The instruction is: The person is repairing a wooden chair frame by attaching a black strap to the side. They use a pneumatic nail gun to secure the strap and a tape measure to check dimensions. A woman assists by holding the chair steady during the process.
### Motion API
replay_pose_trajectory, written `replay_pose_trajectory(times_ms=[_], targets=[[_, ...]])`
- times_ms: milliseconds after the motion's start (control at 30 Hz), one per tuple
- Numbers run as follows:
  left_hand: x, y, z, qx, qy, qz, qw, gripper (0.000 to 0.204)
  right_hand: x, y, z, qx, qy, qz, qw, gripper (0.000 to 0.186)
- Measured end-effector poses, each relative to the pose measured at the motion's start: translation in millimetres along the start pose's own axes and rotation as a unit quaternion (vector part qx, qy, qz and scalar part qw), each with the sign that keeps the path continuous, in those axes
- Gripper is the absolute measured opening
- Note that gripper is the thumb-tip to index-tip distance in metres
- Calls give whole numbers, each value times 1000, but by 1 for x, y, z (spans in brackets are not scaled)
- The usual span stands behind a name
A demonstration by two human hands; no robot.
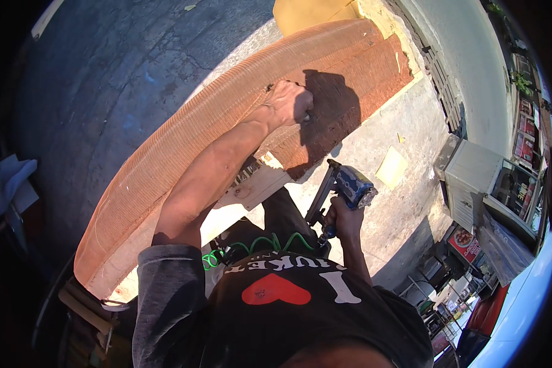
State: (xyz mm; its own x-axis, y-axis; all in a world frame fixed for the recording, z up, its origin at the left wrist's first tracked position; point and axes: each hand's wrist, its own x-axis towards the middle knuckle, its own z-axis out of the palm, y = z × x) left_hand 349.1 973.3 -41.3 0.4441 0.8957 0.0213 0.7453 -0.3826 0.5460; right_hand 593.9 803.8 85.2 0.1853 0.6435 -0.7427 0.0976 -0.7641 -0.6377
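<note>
A long, curved upholstery piece [165, 159] in brown ribbed fabric lies across in front of me, with pale wood showing along its near edge. My left hand [288, 103] is closed and presses down on the brown fabric [331, 73], seemingly gripping a fold; its fingertips are partly hidden. In my right hand [346, 219] is a blue and black pneumatic staple gun [353, 185], held near the piece's near edge but apart from it. From the gun's handle, a green coiled air hose [257, 244] runs left across my waist.
Yellow foam [316, 17] shows at the far end of the piece. A pale yellow scrap [391, 167] lies on the concrete floor to the right. Farther right stand a white cart-like box with a window [472, 172] and slatted wood [441, 92].
</note>
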Motion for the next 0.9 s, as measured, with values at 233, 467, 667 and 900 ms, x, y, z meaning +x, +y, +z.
replay_pose_trajectory(times_ms=[233,467,667,900], targets=[[3,-2,10,21,-18,-29,999,18,-11,-2,13,-29,-61,14,998,10],[0,-4,13,51,-17,-38,998,13,-11,-2,12,-27,-94,25,995,9],[2,7,1,74,-41,-73,994,16,-18,-7,16,-70,-61,1,996,5],[-1,13,0,37,-15,-52,998,18,-18,9,0,-42,-67,8,997,4]])
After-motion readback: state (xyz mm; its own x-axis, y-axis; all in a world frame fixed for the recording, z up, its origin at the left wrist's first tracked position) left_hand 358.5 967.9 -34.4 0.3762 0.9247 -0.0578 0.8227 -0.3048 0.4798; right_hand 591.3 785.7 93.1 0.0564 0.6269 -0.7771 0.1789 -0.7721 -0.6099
